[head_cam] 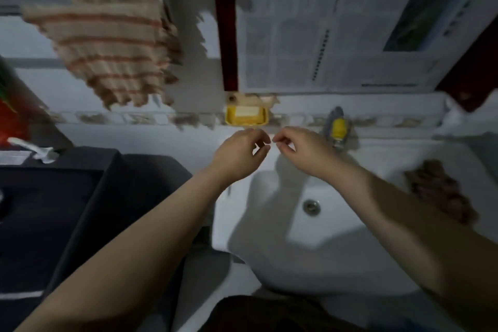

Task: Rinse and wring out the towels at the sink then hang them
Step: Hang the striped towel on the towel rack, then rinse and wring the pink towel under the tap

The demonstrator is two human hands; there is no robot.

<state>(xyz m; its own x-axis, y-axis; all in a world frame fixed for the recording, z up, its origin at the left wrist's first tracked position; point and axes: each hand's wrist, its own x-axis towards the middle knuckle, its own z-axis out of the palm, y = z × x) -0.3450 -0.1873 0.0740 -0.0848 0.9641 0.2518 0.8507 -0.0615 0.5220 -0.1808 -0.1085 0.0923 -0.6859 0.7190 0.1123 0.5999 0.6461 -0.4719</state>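
Striped towel [107, 35] hangs far left; brown towel [439, 191], probably soft and water-heavy, lies on the sink [296, 250] rim's right, best gathered mid-bunch. Left hand [239, 153] and right hand [299, 151]: loosely curled, empty.

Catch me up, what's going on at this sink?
A person stands at a white sink, both hands raised over the basin and holding nothing. The left hand and right hand hover with fingers loosely curled, fingertips nearly meeting. A striped towel already hangs on the wall to the left. A brown towel lies bunched on the sink's right rim, not yet hung.
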